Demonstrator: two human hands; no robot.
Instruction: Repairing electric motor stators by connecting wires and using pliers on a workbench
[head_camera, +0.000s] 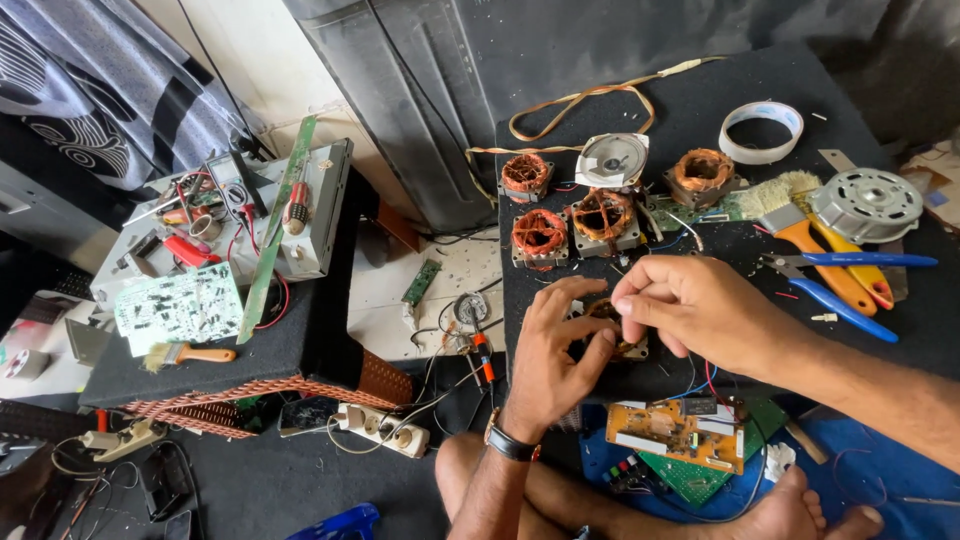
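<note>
Copper-wound coil (612, 330) sits on the black table (720, 100) near its front edge, clamped by the fingers of the left hand (555, 345) while the right hand (690, 300) pinches its top. A slip could snap the thin wire. Blue pliers (850, 275), a brush (800, 225) and more coils (540, 235) crowd close.

Left hand (555, 345) and right hand (685, 305) pinch a copper-wound motor coil (607, 318) on black table (700, 100)
</note>
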